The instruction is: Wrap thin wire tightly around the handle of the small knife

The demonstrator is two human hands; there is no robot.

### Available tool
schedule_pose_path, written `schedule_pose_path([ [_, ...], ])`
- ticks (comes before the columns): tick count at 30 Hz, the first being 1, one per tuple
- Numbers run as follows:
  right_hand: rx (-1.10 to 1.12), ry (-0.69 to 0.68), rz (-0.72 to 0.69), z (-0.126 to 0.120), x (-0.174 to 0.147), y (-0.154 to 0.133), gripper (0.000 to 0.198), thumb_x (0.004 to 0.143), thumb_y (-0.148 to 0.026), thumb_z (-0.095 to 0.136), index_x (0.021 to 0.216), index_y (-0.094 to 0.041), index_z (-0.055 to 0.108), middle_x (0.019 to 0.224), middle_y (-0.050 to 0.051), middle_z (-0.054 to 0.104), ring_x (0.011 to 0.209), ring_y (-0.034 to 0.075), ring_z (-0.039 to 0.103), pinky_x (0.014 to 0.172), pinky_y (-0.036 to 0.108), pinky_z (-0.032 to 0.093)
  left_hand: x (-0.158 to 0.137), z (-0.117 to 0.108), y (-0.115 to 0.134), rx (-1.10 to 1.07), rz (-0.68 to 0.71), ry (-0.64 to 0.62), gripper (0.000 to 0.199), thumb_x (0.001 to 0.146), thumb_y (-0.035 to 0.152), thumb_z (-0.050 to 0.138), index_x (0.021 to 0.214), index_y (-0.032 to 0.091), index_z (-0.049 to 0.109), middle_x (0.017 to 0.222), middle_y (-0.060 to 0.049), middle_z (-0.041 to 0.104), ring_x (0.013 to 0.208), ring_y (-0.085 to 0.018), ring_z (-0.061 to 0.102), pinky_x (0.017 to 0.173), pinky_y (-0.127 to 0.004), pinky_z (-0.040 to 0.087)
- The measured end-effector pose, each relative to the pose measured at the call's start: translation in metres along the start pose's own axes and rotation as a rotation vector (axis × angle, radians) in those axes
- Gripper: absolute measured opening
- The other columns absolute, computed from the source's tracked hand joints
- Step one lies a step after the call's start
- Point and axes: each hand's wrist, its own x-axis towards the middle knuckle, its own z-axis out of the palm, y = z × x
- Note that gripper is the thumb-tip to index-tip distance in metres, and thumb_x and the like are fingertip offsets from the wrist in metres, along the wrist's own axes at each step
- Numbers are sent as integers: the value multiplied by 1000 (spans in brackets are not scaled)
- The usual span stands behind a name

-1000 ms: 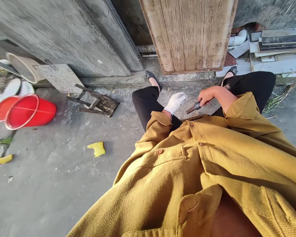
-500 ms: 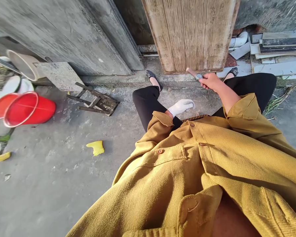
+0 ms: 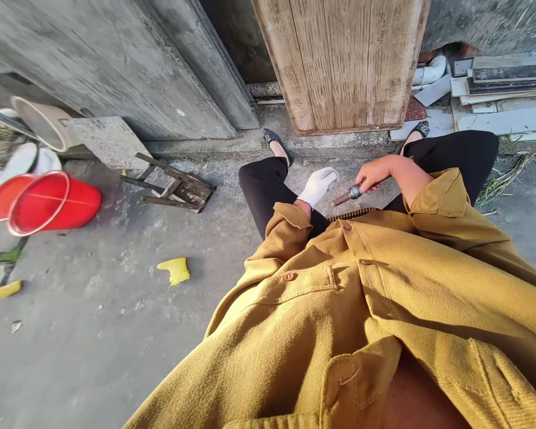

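My right hand (image 3: 374,174), bare, is wrapped round a short brown stick (image 3: 343,198) with a grey band of wrapping by the fingers. The stick's free end points left and down, towards my lap. To its left, my left hand (image 3: 318,185) wears a white knitted glove. Its fingers are pressed together and curled, and what they hold, if anything, is hidden. A small gap separates the glove from the stick. Both hands are over the concrete between my spread knees.
An upright wooden panel (image 3: 339,65) stands beyond my feet. To the left are a tipped wooden stool (image 3: 183,187), a red bucket (image 3: 78,202) and a yellow scrap (image 3: 175,270) on the ground. Stacked boards (image 3: 504,89) and a white pipe (image 3: 431,71) lie at the right.
My right hand has come down and nearer to me, swinging the stick's end from the panel's foot to beside the glove. My left hand has risen slightly leftward, its fingers more curled.
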Motion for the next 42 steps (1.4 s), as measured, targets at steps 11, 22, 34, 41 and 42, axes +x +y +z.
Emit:
schedule_pose_path([
  [11,351,963,88,-13,-8,2,36,102,-51,74,98,-16,70,72,4,67,59,12,57,57,24,43,1,17,-17,-147,71,-368,23,97,34,66,83,15,69,62,3,51,56,-11,42,60,-25,36],
  [22,-38,-23,78,0,2,2,31,89,-48,80,84,-18,72,64,-2,62,60,12,54,66,29,42,0,-3,-4,53,66,-122,14,94,17,61,84,13,70,66,2,58,61,-11,47,65,-24,41],
  [34,655,686,-274,-5,-15,-7,44,89,-52,87,78,-20,59,71,1,63,59,10,49,53,23,40,0,12,-13,-144,0,-218,30,101,39,70,81,17,66,59,2,49,52,-11,43,55,-25,40],
  [41,299,988,135,-14,3,7,29,99,-37,77,82,-20,61,67,1,60,67,16,60,67,28,46,-4,17,-8,-46,69,-244,17,95,31,73,84,17,72,66,-1,61,61,-14,51,63,-27,44],
  [42,149,882,256,-14,5,9,26,97,-32,78,80,-20,64,66,2,61,70,19,63,71,29,47,-4,14,-7,-41,83,-237,17,95,30,70,85,17,72,68,-2,63,62,-13,51,64,-27,44],
])
